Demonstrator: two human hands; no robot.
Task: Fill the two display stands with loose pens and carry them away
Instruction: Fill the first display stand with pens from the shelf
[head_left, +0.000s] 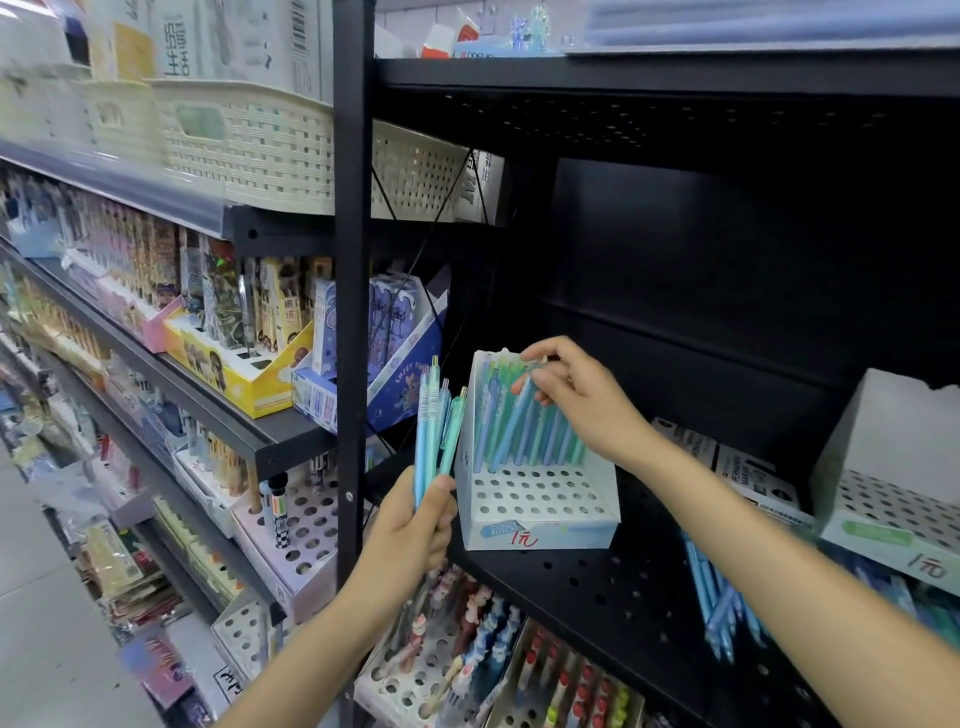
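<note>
left hand (415, 525): grip holding a bunch of pens (435, 415) upright, just beside stand | right hand (576, 395): grip pinching pen tops in stand (535, 499) on black shelf (623, 597) | second stand (893, 467) to the right, loose pens (717, 597) between them

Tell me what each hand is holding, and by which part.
Left hand grips a bunch of loose pens by their lower ends. Right hand pinches the top of a pen standing in the display stand.

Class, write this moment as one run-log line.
left hand: holds spare pens | right hand: pinches pen top in near stand | back rows filled, front holes empty | far stand: empty
</note>
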